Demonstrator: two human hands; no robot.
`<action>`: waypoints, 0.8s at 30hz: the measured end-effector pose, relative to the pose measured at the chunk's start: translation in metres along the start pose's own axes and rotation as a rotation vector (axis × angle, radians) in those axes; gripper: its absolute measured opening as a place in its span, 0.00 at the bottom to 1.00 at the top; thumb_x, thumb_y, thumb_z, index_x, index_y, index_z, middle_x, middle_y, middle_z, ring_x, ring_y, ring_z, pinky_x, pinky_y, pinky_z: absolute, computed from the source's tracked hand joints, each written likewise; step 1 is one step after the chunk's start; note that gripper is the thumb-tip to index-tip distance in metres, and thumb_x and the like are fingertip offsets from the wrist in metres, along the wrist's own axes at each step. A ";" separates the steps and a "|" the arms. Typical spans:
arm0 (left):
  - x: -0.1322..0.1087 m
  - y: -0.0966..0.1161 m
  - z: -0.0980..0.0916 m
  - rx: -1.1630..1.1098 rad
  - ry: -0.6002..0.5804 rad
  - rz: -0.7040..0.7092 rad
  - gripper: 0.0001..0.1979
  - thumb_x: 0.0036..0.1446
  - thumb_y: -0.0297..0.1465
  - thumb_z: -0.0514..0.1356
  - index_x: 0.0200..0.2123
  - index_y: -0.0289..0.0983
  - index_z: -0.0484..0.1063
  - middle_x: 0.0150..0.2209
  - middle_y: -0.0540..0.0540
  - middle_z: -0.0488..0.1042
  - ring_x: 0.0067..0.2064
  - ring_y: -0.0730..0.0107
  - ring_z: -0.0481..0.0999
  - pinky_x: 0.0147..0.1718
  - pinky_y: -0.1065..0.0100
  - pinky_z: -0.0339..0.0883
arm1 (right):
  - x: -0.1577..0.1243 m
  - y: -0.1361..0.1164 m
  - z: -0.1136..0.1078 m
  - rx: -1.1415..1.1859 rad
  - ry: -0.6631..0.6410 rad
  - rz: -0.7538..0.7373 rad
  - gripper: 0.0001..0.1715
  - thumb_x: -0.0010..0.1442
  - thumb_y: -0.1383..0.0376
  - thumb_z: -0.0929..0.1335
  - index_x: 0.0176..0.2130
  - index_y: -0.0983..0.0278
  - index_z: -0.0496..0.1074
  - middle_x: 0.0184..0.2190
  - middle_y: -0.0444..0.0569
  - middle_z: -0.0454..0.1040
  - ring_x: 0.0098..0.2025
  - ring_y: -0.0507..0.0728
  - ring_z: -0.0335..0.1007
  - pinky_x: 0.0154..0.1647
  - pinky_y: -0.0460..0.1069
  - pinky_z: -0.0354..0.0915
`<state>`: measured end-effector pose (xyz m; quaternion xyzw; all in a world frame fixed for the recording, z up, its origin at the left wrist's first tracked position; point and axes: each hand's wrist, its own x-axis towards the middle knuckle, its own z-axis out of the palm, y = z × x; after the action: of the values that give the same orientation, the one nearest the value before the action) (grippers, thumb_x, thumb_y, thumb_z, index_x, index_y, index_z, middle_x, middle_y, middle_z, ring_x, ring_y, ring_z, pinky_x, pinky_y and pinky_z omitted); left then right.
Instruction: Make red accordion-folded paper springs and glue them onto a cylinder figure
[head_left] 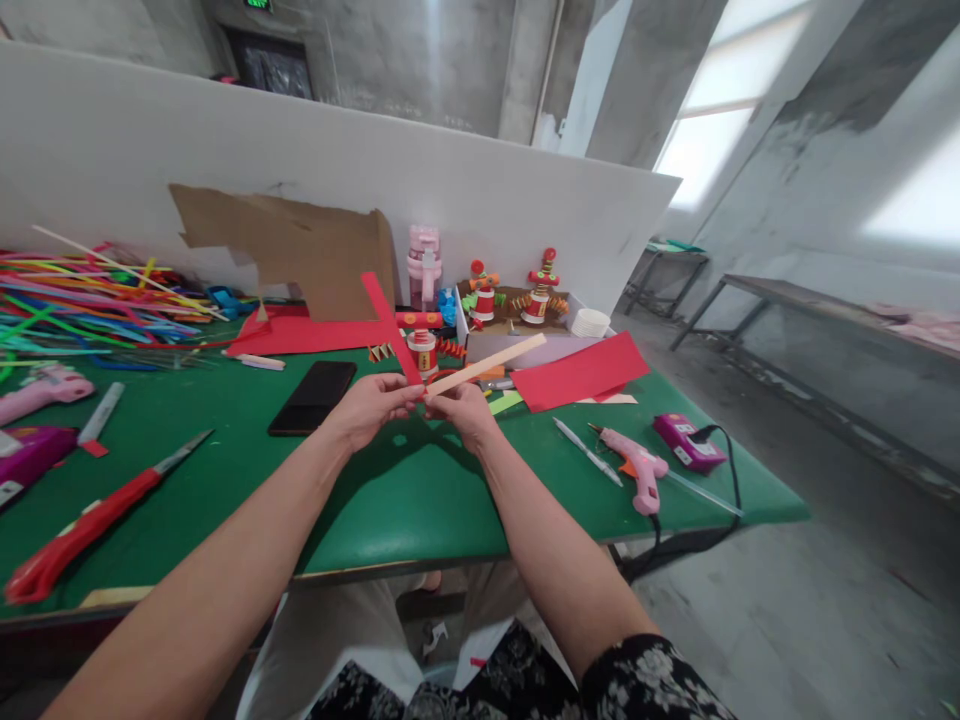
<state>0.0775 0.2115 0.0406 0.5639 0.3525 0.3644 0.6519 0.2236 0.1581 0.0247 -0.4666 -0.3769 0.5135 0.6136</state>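
My left hand [375, 408] pinches the lower end of a red paper strip [384, 318], which slants up to the left. Between the thumb and fingers of my right hand [466, 412] is the near end of a cream paper strip [499, 360], slanting up to the right. The two ends meet between my fingertips; how they are joined is too small to make out. Just behind the strips stands a small red and white paper-cup figure [422, 352], partly covered by them. A black phone [312, 398] lies beside my left hand.
On the right lie a pink glue gun [637, 465], a pen [589, 450], a purple box [688, 443] and red paper [585, 372]. Red-handled scissors [97, 525] and many pipe cleaners [90, 305] are on the left. Behind, a box [525, 345] holds two figures.
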 end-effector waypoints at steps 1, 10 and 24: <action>0.000 0.000 0.000 0.014 -0.002 0.012 0.20 0.28 0.40 0.76 0.22 0.34 0.75 0.21 0.49 0.73 0.21 0.76 0.68 0.21 0.73 0.60 | 0.000 0.000 0.000 -0.016 -0.011 -0.001 0.11 0.37 0.66 0.77 0.25 0.66 0.76 0.21 0.44 0.75 0.23 0.50 0.68 0.31 0.48 0.69; -0.002 -0.001 0.011 -0.149 0.190 0.176 0.17 0.27 0.36 0.75 0.19 0.35 0.73 0.19 0.51 0.74 0.24 0.72 0.72 0.29 0.68 0.67 | -0.003 0.002 0.007 0.105 -0.037 -0.130 0.17 0.38 0.60 0.79 0.29 0.64 0.75 0.27 0.43 0.77 0.32 0.51 0.72 0.42 0.49 0.69; -0.001 -0.005 0.014 -0.225 0.131 0.081 0.22 0.27 0.38 0.77 0.25 0.32 0.76 0.25 0.45 0.77 0.26 0.71 0.72 0.25 0.69 0.64 | 0.007 0.009 0.002 -0.088 0.032 -0.220 0.17 0.42 0.55 0.76 0.26 0.63 0.72 0.22 0.41 0.73 0.26 0.50 0.67 0.34 0.48 0.65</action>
<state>0.0902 0.2036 0.0377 0.4760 0.3281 0.4639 0.6713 0.2206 0.1652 0.0163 -0.4571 -0.4382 0.4182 0.6512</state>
